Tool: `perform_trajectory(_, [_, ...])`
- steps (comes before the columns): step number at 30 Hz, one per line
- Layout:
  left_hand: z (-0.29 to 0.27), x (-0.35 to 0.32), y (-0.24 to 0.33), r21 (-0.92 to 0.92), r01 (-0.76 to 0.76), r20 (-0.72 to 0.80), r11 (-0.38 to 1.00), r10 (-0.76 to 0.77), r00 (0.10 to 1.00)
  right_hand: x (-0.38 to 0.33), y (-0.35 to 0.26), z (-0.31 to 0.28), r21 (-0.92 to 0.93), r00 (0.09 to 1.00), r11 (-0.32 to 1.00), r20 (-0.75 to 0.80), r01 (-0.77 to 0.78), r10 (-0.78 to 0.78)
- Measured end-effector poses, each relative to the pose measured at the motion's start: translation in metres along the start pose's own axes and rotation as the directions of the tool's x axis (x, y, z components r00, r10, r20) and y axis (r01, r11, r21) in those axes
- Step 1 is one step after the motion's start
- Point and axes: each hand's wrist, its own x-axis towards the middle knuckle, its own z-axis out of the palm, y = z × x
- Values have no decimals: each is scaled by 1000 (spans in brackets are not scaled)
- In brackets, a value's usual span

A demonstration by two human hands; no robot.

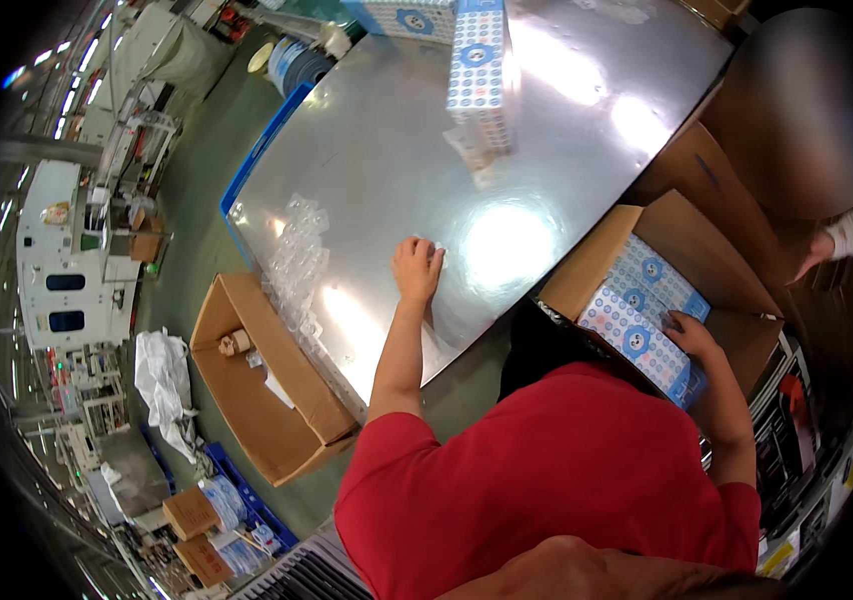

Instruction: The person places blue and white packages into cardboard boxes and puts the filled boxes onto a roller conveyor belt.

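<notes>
My left hand (417, 268) lies flat on the shiny metal table (387, 150), fingers spread, with nothing in it; a strip of clear plastic wrappers (299, 250) is just to its left. My right hand (692, 335) grips the edge of a blue-and-white patterned box (637, 335) that lies in an open cardboard carton (587, 270) at the table's right edge. A second patterned box (652, 275) lies beside it in the carton.
A tall stack of patterned boxes (482, 70) stands at the far side of the table. An open cardboard box (267, 400) and a white bag (162, 375) sit on the floor to the left. Another person's hand (847, 235) is at the right.
</notes>
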Motion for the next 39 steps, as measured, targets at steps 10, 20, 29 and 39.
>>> perform_trajectory(10, [44,69,24,-439,294,99,849,-279,955,-61,-69,-23,-165,979,977,-125,138,-160])
perform_trajectory(20, [126,41,356,-579,-745,288,330,938,192,-79,-60,-16,-32,990,999,-138,-42,37])
perform_trajectory(29, [178,17,338,-453,-747,787,487,612,-79,-74,-63,-3,11,989,993,-85,-121,122])
perform_trajectory(39, [46,125,186,-539,-731,344,419,901,263,-59,-78,-2,17,990,997,-116,81,-79])
